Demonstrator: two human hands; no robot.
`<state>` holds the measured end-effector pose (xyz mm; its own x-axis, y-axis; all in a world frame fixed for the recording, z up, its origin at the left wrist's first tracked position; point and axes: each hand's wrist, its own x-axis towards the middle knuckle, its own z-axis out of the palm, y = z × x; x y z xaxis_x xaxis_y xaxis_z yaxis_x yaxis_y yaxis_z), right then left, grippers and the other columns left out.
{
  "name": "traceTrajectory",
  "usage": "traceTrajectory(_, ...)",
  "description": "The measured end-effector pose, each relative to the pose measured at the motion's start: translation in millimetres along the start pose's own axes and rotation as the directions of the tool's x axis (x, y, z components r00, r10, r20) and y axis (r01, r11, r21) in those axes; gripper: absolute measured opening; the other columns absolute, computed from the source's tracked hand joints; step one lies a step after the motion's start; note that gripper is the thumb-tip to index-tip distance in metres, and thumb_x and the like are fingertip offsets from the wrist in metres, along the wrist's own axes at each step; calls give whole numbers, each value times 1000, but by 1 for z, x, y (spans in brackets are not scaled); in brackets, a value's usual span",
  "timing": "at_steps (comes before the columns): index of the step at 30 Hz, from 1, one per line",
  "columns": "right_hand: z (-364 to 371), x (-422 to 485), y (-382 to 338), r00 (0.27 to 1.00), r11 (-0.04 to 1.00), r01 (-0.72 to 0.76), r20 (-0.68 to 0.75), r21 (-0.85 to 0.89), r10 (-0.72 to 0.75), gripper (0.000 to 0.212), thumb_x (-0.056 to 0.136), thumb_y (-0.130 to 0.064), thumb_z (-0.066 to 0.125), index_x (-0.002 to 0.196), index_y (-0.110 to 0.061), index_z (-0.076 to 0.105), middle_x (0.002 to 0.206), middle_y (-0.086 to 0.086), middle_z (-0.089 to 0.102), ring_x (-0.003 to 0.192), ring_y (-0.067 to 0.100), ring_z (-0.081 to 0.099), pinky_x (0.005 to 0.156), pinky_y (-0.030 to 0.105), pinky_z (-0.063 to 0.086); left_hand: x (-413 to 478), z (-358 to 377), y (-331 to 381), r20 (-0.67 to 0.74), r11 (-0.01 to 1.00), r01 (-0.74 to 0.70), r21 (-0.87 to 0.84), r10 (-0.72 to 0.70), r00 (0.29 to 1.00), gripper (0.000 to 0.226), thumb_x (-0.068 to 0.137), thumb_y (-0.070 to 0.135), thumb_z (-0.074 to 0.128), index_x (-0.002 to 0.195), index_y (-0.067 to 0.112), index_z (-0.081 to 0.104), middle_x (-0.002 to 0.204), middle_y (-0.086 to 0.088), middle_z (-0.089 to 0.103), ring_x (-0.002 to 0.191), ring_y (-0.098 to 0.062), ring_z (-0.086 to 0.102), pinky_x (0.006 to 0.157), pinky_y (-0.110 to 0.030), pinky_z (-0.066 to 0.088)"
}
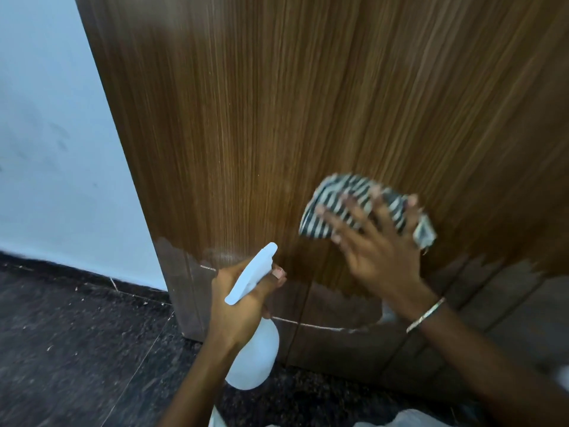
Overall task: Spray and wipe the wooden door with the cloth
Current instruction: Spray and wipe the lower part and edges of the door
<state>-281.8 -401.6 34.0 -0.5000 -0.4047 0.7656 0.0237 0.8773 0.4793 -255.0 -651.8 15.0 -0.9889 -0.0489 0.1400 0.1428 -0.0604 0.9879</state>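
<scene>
In the head view, the only one here, the wooden door (pixel 277 118) fills most of the picture and stands upright beside a pale blue wall (pixel 46 149), with its bottom edge meeting a dark speckled floor (pixel 77 349). The right hand (pixel 378 241) lies flat on the striped cloth (pixel 348 192) and presses it against the lower half of the door. Its fingers are spread wide and straight, not curled round the fabric. I judge this is so that the palm pushes a broad patch of cloth onto the wood and it wipes more at once. The hand and cloth are somewhat blurred, so probably they are in a wiping stroke, but I cannot tell in which direction. A thin bracelet (pixel 426 314) sits on the right wrist. The left hand (pixel 240 303) grips the neck of the white spray bottle (pixel 255 355), fingers closed round it and one finger at the trigger. The bottle is held low and to the left, near the door but apart from the cloth, with its nozzle turned toward the wood — ready for a new spray without putting anything down. Below both hands the door has a duller, greyish band with a ragged upper edge and a pale curved line across it — whether this is wear or dirt I cannot say. It seems the wiping step is in hand and the lowest part is not yet done.
</scene>
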Motion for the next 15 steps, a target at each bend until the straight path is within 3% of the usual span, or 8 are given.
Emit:
traceTrajectory(3, -27, 56, 50, 965, 972, -230, -141, -49, 221, 56, 110, -49, 43, 163, -38, 28, 170, 2, 23, 156, 38, 21, 121, 69, 7, -2, 7, 5, 31, 999, 40, -31, -39, 999, 7, 90, 9, 70, 97, 10, 72, 87, -8, 73, 64, -15, 67, 56, -13, 53)
traceTrajectory(6, -32, 62, 63, 954, 960, -251, -197, -122, 225, 58, 109, -50, 41, 164, -35, 28, 169, 5, 25, 154, 41, 25, 123, 67, 14, -6, 16, 10, 96, 999, 15, -30, -12, 995, 11, 89, 15, 72, 99, 13, 73, 92, -5, 74, 75, -19, 68, 65, -22, 56)
traceTrajectory(8, -18, 26, 53, 982, 978, -157, -125, -137, 140, 60, 108, -49, 46, 163, -34, 30, 169, 7, 26, 157, 40, 17, 124, 65, 11, -9, 19, 9, 93, 999, -7, -33, 10, 996, 17, 86, 22, 75, 102, 18, 74, 94, -1, 76, 83, -22, 71, 69, -30, 58)
traceTrajectory(10, 2, -39, 44, 998, 983, 58, 5, -175, -58, 62, 105, -49, 55, 161, -35, 35, 167, 8, 33, 159, 37, 12, 125, 63, 8, -14, 24, 9, 133, 997, -60, -41, 65, 989, 18, 86, 22, 75, 103, 16, 77, 89, -2, 77, 77, -24, 72, 67, -30, 58)
traceTrajectory(12, 12, -98, 47, 957, 934, 275, 157, -230, -243, 62, 103, -47, 60, 160, -39, 37, 163, 3, 40, 159, 33, 16, 128, 60, 6, -22, 28, 10, 157, 995, -89, -42, 94, 983, 10, 86, 19, 74, 95, 17, 78, 79, 0, 76, 66, -24, 70, 61, -24, 56)
traceTrajectory(15, 8, -122, 62, 880, 871, 447, 275, -202, -388, 57, 110, -43, 46, 163, -42, 27, 171, 1, 22, 160, 27, 11, 129, 57, 1, -35, 33, 12, 189, 994, -79, -78, 93, 978, 13, 85, 15, 75, 87, 28, 74, 76, 14, 75, 67, -11, 71, 56, -15, 54)
